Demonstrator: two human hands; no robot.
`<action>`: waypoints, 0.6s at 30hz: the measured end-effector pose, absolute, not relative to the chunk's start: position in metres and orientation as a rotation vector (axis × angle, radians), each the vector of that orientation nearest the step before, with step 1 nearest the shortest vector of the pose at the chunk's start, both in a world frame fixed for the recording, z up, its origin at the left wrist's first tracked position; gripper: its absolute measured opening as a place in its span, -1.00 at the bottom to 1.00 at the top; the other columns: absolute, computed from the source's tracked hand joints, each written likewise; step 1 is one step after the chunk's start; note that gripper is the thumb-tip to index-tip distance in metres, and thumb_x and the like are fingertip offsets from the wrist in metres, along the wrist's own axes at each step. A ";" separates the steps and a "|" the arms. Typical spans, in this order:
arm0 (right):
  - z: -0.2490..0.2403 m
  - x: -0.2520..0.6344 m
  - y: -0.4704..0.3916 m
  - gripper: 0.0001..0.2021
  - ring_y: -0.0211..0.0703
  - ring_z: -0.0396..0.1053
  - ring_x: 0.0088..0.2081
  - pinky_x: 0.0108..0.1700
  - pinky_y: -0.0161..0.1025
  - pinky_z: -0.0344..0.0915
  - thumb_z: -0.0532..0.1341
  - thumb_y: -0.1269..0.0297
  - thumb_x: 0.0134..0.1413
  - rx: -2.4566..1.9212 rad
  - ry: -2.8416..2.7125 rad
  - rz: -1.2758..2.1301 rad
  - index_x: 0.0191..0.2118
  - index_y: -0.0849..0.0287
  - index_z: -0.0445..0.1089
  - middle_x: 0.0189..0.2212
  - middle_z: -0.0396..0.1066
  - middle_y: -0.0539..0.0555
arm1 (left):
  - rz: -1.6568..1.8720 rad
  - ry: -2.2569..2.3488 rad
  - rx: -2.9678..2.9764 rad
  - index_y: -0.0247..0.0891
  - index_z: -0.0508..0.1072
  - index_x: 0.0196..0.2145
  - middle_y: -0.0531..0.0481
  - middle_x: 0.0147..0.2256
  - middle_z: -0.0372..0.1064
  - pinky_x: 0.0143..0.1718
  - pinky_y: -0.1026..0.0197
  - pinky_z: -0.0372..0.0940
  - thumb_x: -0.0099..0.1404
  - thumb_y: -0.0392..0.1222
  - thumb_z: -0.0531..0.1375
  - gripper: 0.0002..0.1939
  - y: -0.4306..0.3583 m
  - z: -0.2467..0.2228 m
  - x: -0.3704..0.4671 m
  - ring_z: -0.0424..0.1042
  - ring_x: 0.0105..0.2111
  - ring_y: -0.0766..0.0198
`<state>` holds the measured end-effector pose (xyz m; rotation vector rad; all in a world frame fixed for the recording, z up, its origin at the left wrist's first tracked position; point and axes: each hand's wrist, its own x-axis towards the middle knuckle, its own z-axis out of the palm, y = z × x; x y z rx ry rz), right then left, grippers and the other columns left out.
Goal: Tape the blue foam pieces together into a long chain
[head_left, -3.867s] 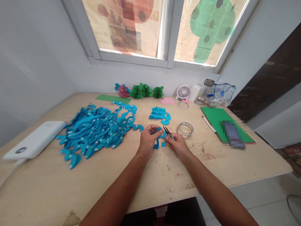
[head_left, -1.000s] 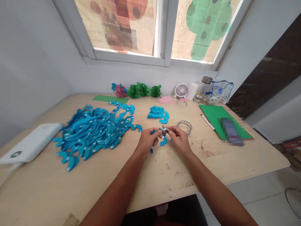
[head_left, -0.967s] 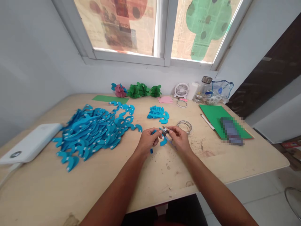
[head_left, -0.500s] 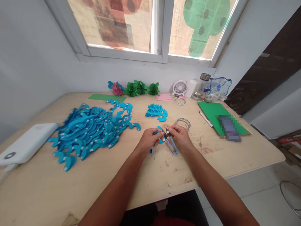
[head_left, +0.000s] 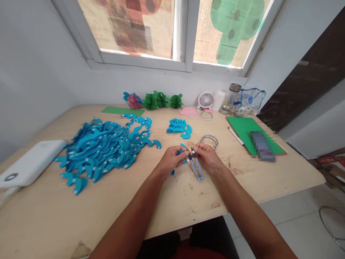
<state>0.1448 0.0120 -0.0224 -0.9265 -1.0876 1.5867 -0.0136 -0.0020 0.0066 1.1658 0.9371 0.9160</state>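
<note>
My left hand [head_left: 174,158] is closed in a pinch on a curved blue paper piece [head_left: 184,146], part of which is covered by the fingers. A blue bit shows below that hand. Close beside it, my right hand [head_left: 207,154] has thumb and forefinger pressed together; what they hold is too small to make out. Thread snips [head_left: 196,168] with light-blue handles and dark blades point away from me between the hands. Their blades are apart, with a small white square at one blade. The tip lies by my right fingertips; whether they touch, I cannot tell.
A big heap of blue paper pieces [head_left: 105,149] with white squares covers the left. Beyond my hands lie a smaller blue stack [head_left: 178,126] and metal rings [head_left: 209,141]. A white power bank [head_left: 32,163], a pen [head_left: 235,136], green sheets [head_left: 242,126] and a phone [head_left: 262,145] flank them.
Both hands stay nearly in place. The snips have shifted slightly toward me, and less of the blue piece shows beside my left fingers.
</note>
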 end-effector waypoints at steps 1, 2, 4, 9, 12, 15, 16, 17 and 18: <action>-0.023 0.145 0.012 -0.78 -0.36 0.09 -0.57 -0.46 -0.33 0.00 0.31 0.18 -0.13 -0.926 -1.097 1.586 -0.53 0.21 0.33 -0.65 0.21 -0.08 | 0.915 0.933 1.160 -0.29 0.28 -0.60 0.20 -0.78 0.03 -0.70 0.36 -0.20 0.05 -0.08 0.21 -0.74 -0.002 0.006 -0.014 -0.06 -0.75 0.51; -0.024 0.145 0.013 -0.78 -0.35 0.09 -0.57 -0.46 -0.33 0.00 0.31 0.17 -0.13 -0.922 -1.103 1.592 -0.53 0.21 0.33 -0.65 0.21 -0.08 | 0.913 0.924 1.152 -0.29 0.27 -0.60 0.20 -0.78 0.04 -0.70 0.36 -0.20 0.04 -0.08 0.22 -0.74 -0.002 0.006 -0.014 -0.06 -0.75 0.51; -0.024 0.146 0.013 -0.77 -0.34 0.10 -0.56 -0.45 -0.33 0.01 0.31 0.16 -0.13 -0.903 -1.106 1.619 -0.51 0.20 0.33 -0.64 0.23 -0.08 | 0.902 0.896 1.130 -0.30 0.27 -0.60 0.19 -0.77 0.06 -0.70 0.37 -0.19 0.03 -0.08 0.23 -0.73 -0.001 0.006 -0.014 -0.05 -0.75 0.51; -0.023 0.145 0.011 -0.76 -0.34 0.11 -0.55 -0.44 -0.33 0.03 0.32 0.15 -0.15 -0.862 -1.080 1.664 -0.49 0.20 0.33 -0.62 0.25 -0.07 | 0.865 0.831 1.053 -0.31 0.29 -0.56 0.16 -0.71 0.13 -0.71 0.38 -0.18 0.00 -0.06 0.26 -0.72 0.002 0.000 -0.015 -0.01 -0.75 0.53; -0.020 0.144 0.009 -0.75 -0.34 0.13 -0.55 -0.44 -0.34 0.05 0.33 0.12 -0.16 -0.874 -1.081 1.667 -0.49 0.19 0.32 -0.62 0.26 -0.07 | 0.840 0.804 1.015 -0.31 0.30 -0.55 0.15 -0.70 0.14 -0.72 0.38 -0.19 -0.02 -0.04 0.28 -0.70 0.004 -0.004 -0.016 0.00 -0.75 0.53; -0.018 0.144 0.007 -0.70 -0.30 0.18 -0.53 -0.43 -0.32 0.09 0.32 0.06 -0.18 -0.924 -1.104 1.658 -0.49 0.19 0.31 -0.60 0.29 -0.05 | 0.826 0.788 0.999 -0.31 0.30 -0.55 0.15 -0.71 0.14 -0.73 0.38 -0.20 -0.02 -0.03 0.28 -0.69 0.004 -0.006 -0.017 -0.01 -0.76 0.52; -0.018 0.144 0.007 -0.69 -0.28 0.20 -0.52 -0.43 -0.32 0.10 0.32 0.04 -0.19 -0.939 -1.111 1.657 -0.49 0.19 0.30 -0.60 0.30 -0.04 | 0.823 0.789 0.996 -0.32 0.31 -0.55 0.15 -0.71 0.14 -0.74 0.38 -0.20 -0.02 -0.03 0.28 -0.69 0.004 -0.007 -0.017 -0.01 -0.76 0.52; -0.018 0.144 0.007 -0.68 -0.27 0.21 -0.51 -0.42 -0.31 0.11 0.32 0.03 -0.20 -0.947 -1.116 1.654 -0.49 0.19 0.30 -0.59 0.31 -0.04 | 0.823 0.793 0.994 -0.32 0.31 -0.54 0.15 -0.72 0.13 -0.74 0.38 -0.20 -0.02 -0.03 0.28 -0.69 0.004 -0.007 -0.017 -0.01 -0.76 0.52; -0.018 0.143 0.007 -0.68 -0.27 0.22 -0.51 -0.42 -0.31 0.12 0.32 0.03 -0.19 -0.947 -1.121 1.650 -0.49 0.19 0.30 -0.59 0.31 -0.03 | 0.823 0.797 0.992 -0.32 0.32 -0.54 0.16 -0.73 0.12 -0.74 0.38 -0.20 -0.02 -0.03 0.28 -0.70 0.004 -0.007 -0.018 -0.01 -0.77 0.52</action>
